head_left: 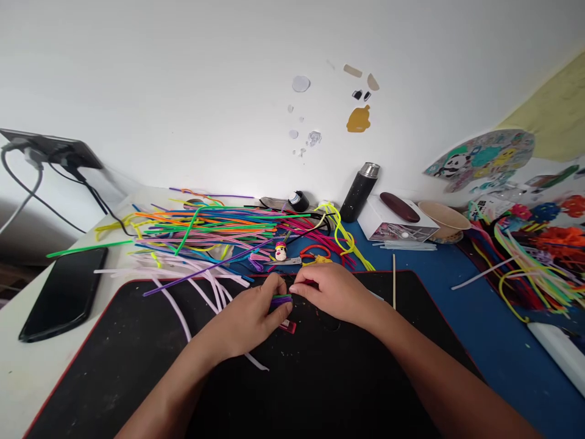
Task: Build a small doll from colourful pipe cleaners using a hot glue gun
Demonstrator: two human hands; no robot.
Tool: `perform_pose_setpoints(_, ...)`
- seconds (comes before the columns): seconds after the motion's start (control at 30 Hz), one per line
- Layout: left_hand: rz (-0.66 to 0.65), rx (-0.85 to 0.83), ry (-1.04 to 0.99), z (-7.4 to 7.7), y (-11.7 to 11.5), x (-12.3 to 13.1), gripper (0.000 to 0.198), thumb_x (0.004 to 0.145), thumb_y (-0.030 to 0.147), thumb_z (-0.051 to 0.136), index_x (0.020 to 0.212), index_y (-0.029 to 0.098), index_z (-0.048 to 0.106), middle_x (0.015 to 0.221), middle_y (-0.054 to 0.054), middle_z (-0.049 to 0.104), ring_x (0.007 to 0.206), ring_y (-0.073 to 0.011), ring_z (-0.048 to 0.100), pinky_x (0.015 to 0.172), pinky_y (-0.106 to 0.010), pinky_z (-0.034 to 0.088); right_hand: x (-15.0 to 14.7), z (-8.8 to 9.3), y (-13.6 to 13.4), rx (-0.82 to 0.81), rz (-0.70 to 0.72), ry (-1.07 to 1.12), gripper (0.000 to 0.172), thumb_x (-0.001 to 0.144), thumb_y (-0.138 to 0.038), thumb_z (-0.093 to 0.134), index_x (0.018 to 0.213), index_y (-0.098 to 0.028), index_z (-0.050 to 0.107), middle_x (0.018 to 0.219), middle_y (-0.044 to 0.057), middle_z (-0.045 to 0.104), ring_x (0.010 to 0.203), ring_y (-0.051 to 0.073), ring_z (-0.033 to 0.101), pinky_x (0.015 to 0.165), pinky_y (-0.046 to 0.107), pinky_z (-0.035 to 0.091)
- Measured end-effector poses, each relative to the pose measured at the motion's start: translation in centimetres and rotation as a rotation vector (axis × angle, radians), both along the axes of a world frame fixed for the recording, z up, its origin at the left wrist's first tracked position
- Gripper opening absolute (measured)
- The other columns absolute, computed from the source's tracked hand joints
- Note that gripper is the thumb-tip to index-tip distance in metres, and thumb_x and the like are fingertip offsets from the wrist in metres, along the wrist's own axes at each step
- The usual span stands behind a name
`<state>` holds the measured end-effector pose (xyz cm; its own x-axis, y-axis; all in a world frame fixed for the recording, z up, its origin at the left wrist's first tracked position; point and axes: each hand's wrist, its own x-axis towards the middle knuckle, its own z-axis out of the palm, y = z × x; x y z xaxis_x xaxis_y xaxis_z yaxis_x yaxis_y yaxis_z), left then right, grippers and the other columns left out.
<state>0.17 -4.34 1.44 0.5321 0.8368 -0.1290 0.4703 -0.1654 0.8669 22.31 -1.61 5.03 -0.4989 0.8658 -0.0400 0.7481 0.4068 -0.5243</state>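
My left hand [249,317] and my right hand [333,292] meet over the black mat [137,366]. Both pinch a small bundle of coloured pipe cleaners [282,299], green and purple strands showing between the fingertips. A short red piece [289,327] lies on the mat just below my left fingers. Behind the hands a large heap of loose pipe cleaners [205,228] in many colours spreads across the table. White strands [201,286] trail from it onto the mat beside my left hand.
A black phone [64,292] lies at the left. A black flask [359,192], a white box [393,222], a bowl [443,219] stand at the back. A second pile of pipe cleaners [534,256] lies right. A thin wooden stick [393,280] rests near my right hand.
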Motion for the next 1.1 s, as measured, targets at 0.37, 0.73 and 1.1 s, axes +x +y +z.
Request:
perform_pose_setpoints(0.37, 0.09, 0.092, -0.047, -1.1, -0.1, 0.4, 0.012, 0.094, 0.035, 0.064, 0.096, 0.028, 0.054, 0.078, -0.001, 0.065, 0.071, -0.0265, 0.063, 0.066, -0.032, 0.033, -0.7, 0.4, -0.1, -0.047, 0.007, -0.01, 0.02, 0.1, -0.028, 0.074, 0.081, -0.022, 0.077, 0.071, -0.002, 0.073, 0.064, 0.015, 0.062, 0.059, 0.028, 0.033)
perform_pose_setpoints(0.73, 0.185, 0.124, 0.071, -1.9, 0.5, 0.5, 0.013, 0.099, 0.038, 0.054, 0.098, 0.028, 0.046, 0.081, -0.002, 0.064, 0.069, -0.0284, 0.064, 0.065, -0.033, 0.03, -1.6, 0.9, -0.5, 0.014, 0.036, -0.115, 0.018, 0.105, -0.024, 0.065, 0.098, -0.024, 0.082, 0.093, 0.005, 0.083, 0.085, 0.024, 0.074, 0.069, 0.033, 0.04)
perform_pose_setpoints(1.1, 0.351, 0.02, -0.094, -2.0, 1.4, 0.3, 0.015, 0.097, 0.041, 0.055, 0.098, 0.027, 0.049, 0.085, -0.001, 0.064, 0.079, -0.026, 0.064, 0.075, -0.036, 0.043, -2.4, -0.4, -1.7, -0.007, -0.083, 0.001, 0.016, 0.104, -0.025, 0.064, 0.104, -0.025, 0.08, 0.086, 0.002, 0.081, 0.074, 0.019, 0.071, 0.064, 0.03, 0.038)
